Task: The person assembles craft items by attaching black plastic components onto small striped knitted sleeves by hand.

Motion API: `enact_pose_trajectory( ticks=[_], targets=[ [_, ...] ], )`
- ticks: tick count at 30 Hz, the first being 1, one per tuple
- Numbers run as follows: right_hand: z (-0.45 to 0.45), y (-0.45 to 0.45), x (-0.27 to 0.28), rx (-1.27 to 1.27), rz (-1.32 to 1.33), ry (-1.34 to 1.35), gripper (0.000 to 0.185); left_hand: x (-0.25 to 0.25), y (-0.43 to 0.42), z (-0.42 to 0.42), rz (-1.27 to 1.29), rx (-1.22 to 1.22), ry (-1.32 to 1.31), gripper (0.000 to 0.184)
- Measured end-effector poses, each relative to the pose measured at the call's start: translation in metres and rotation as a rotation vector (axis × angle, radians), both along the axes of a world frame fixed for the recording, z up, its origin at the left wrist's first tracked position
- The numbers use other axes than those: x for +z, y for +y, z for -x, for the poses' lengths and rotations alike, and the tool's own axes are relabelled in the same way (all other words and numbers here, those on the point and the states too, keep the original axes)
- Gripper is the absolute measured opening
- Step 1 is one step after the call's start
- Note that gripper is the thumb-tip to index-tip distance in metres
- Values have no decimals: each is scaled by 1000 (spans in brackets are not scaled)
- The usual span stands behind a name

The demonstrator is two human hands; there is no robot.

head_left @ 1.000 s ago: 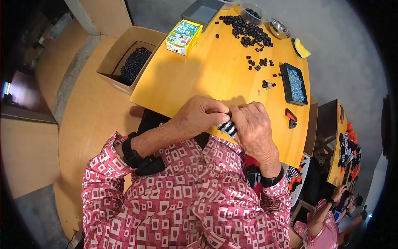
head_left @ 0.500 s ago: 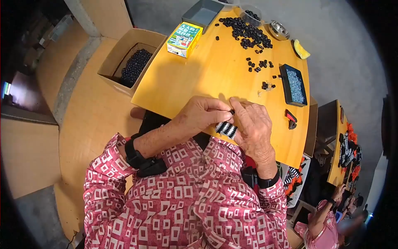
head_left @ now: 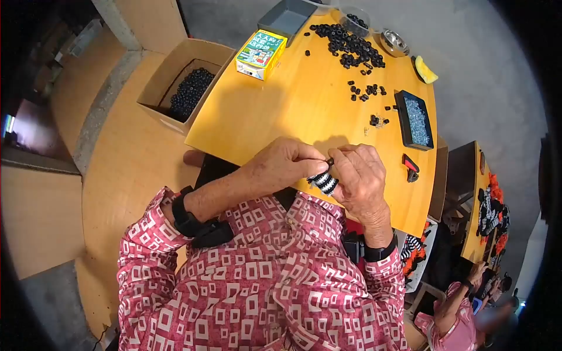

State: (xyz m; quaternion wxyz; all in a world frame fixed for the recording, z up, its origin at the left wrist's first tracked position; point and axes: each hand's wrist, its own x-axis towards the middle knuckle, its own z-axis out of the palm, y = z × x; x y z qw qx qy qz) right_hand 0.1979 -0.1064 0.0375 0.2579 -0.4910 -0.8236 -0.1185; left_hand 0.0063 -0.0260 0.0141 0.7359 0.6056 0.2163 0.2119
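Close to the table's front edge, my left hand pinches thumb and forefinger together at a small black part. Facing it, my right hand has its fingers curled in, with their tips at that same part. A black-and-white striped knitted piece sticks out below the fingertips, held in my right hand. How the black part joins the striped piece is hidden by the fingers. Further off on the table lie several loose black parts and a few small clear pieces.
A black tray of small clear pieces and a red-and-black tool lie to the right. A yellow-green box, grey tray and metal bowl stand farther back. On the left is a cardboard box; a co-worker's arm shows lower right.
My fingertips have shifted slightly around the black part, and my right fingers curl in more. The striped piece has tilted a little and moved slightly right.
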Motion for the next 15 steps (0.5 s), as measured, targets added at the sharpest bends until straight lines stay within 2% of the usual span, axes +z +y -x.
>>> enact_pose_trajectory(
  ticks=[3,7,13,15],
  targets=[
    [5,-1,5,26,25,3,30,-5,3,2,38,-72,-35,21],
    [2,0,8,73,23,-12,27,-9,-2,0,43,-44,-85,21],
    [-1,0,10,112,76,-39,19,-8,-6,-1,4,28,-38,18],
    [1,-1,12,117,89,-22,21,-4,-3,2,-4,-73,91,18]
  ],
)
